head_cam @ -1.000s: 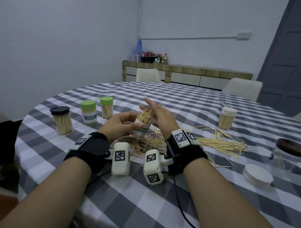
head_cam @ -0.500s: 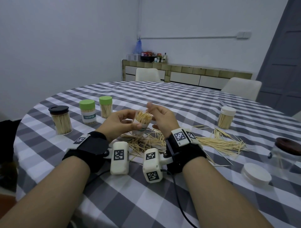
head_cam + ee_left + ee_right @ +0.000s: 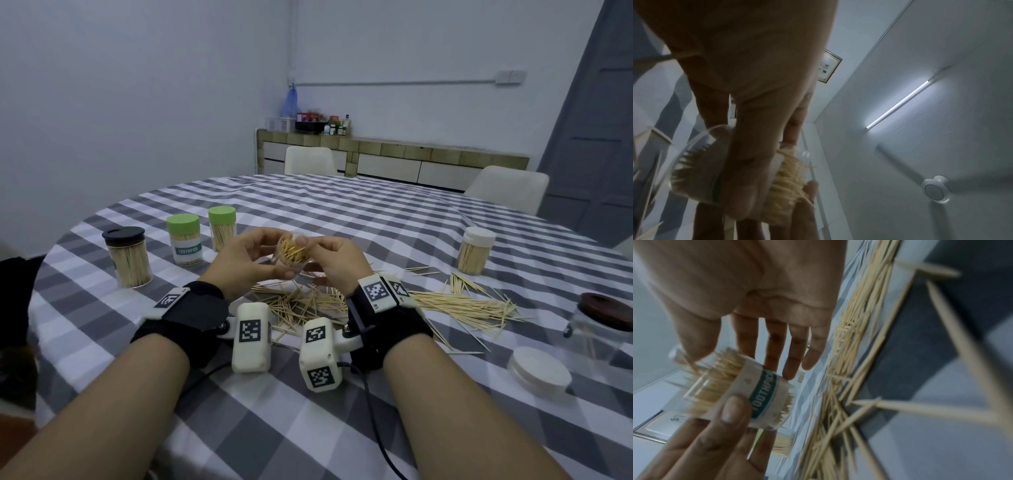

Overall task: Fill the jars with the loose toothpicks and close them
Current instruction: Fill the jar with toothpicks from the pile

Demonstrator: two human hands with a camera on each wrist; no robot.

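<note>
Nearest, loose toothpicks (image 3: pixel 301 305) lie on the checked desk (image 3: pixel 342 212) just beneath the open jar (image 3: pixel 291 253); the left hand (image 3: pixel 245 263) grips that jar, tilted, above the desk; the right hand (image 3: pixel 334 262) touches its rim, fingers (image 3: pixel 777 344) nearly straight; beyond the jar's left stand two green-lidded jars (image 3: pixel 185 240).

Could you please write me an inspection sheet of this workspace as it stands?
Surface: round table under a grey-white checked cloth.
Job's things: open toothpick jar held tilted above the table; loose toothpicks scattered; four closed filled jars; loose white lid.
Clutter: glass jar with dark lid.
Grippers: left hand grips the jar; right hand at its mouth, thumb on the toothpicks.
Cables: black cable from the right wrist.
Surroundings: two chairs, sideboard, ceiling fan.
</note>
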